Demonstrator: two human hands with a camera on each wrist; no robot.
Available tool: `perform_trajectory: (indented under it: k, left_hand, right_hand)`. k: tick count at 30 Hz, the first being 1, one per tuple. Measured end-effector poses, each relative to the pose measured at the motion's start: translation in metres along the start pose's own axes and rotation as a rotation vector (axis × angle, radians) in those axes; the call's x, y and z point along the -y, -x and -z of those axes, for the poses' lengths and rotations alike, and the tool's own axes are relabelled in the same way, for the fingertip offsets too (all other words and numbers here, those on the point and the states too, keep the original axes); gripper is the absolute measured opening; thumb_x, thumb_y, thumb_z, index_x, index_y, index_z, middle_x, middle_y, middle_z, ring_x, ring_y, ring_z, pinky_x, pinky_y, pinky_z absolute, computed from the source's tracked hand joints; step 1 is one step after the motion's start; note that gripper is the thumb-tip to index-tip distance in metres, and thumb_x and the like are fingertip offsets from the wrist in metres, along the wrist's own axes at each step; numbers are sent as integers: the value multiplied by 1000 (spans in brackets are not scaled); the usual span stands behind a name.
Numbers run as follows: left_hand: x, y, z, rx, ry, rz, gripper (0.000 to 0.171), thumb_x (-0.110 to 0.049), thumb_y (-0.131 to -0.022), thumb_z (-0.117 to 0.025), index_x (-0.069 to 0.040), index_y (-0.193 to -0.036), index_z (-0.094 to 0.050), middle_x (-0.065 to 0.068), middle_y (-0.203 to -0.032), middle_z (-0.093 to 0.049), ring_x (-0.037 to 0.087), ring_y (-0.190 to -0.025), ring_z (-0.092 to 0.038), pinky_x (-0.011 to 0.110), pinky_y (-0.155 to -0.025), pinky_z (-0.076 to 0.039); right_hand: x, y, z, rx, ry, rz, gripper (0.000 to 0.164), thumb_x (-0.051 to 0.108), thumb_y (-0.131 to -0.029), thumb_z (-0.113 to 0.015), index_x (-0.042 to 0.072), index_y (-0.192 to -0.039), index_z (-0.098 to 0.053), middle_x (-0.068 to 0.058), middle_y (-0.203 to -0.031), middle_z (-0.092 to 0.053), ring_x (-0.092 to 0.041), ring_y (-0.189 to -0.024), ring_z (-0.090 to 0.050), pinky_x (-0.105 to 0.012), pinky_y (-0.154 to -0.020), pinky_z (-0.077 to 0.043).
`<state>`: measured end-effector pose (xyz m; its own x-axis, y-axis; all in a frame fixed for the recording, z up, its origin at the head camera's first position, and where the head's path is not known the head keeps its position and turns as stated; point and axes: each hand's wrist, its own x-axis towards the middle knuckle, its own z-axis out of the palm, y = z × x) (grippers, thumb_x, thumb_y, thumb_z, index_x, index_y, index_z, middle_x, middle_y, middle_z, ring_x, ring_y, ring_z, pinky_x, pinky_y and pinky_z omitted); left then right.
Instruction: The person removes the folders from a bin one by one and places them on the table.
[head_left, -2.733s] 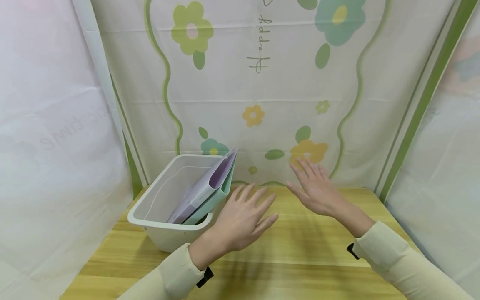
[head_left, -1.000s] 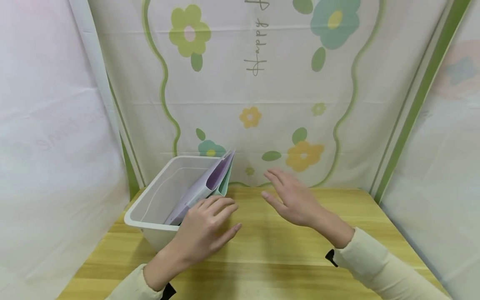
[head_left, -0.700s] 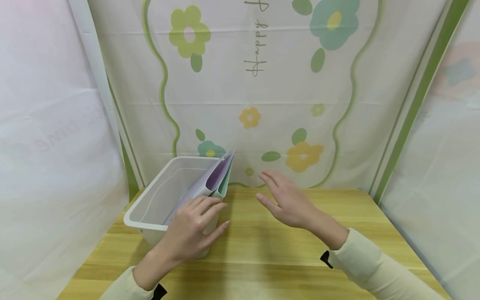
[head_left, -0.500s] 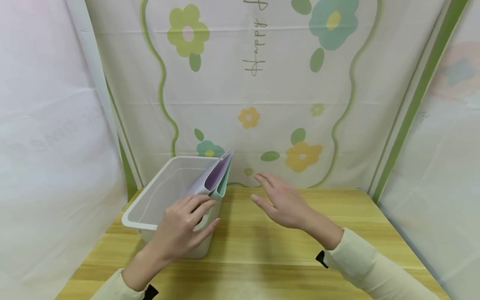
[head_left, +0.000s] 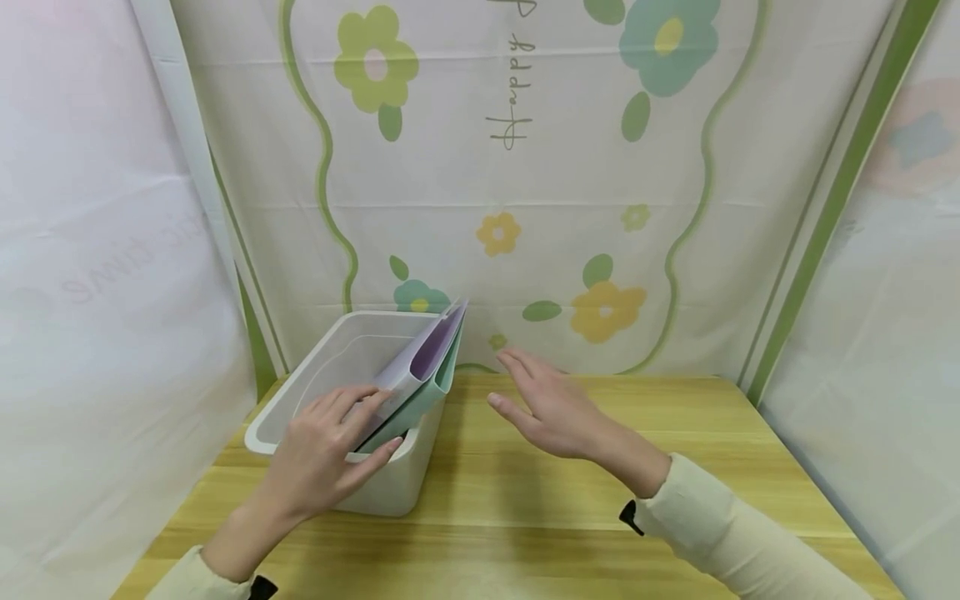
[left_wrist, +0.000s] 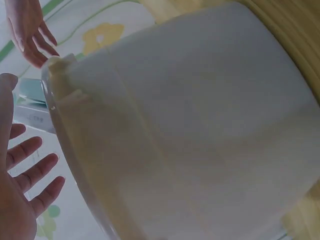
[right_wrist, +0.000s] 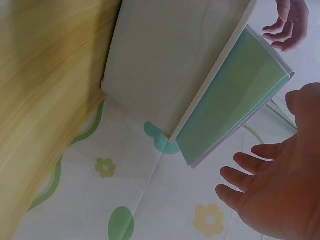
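A white plastic storage bin (head_left: 390,492) stands at the left of the table in the head view. Leaning out over its right side are a lilac file binder (head_left: 401,371) and a mint-green file binder (head_left: 420,407), pressed together. Over the bin's near rim hovers my left hand (head_left: 318,454), fingers relaxed and spread near the lilac binder's lower end; the left wrist view shows nothing in its grasp. To the right of the bin my right hand (head_left: 551,408) hangs above the table, palm turned toward the binders, fingers extended and holding nothing. The right wrist view shows a gap between it and the green binder (right_wrist: 235,92).
The wood-grain table (head_left: 570,533) reaches back to a white curtain (head_left: 525,183) printed with flowers. White cloth walls stand close on the left and right. Black straps show at both cuffs.
My left hand has moved left and down, from beside the bin to over its near rim. My right hand has drifted left, closer to the bin. Bin and binders have stayed put.
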<state>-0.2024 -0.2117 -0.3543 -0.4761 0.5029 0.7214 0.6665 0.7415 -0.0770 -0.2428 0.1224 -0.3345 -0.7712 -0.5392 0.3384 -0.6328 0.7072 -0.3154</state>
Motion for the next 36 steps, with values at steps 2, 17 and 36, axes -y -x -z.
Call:
perform_trajectory:
  k: [2, 17, 36]
  left_hand:
    - [3, 4, 0, 16, -6, 14, 54, -50, -92, -67, -13, -132, -66, 6, -123, -65, 30, -111, -64, 51, -87, -54]
    - [25, 26, -1, 28, -30, 56, 56, -48, -91, -70, -7, -130, -67, 8, -122, -66, 32, -107, -66, 54, -92, -50]
    - [49, 56, -3, 130, -72, 71, 49, -46, -90, -69, -11, -125, -70, 5, -119, -68, 28, -112, -62, 49, -99, -41]
  right_hand:
    - [2, -1, -1, 11, -14, -5, 73, 58, -107, -36, 9, -161, -27, -11, -165, -30, -31, -151, -31, -52, -119, -30]
    - [14, -12, -13, 72, -154, -31, 77, 59, -106, -38, 8, -162, -22, -12, -167, -23, -30, -153, -25, -51, -121, -25]
    - [33, -32, -39, 36, -484, -66, 75, 49, -103, -55, 15, -161, -22, -6, -164, -29, -24, -148, -34, -48, -118, -30]
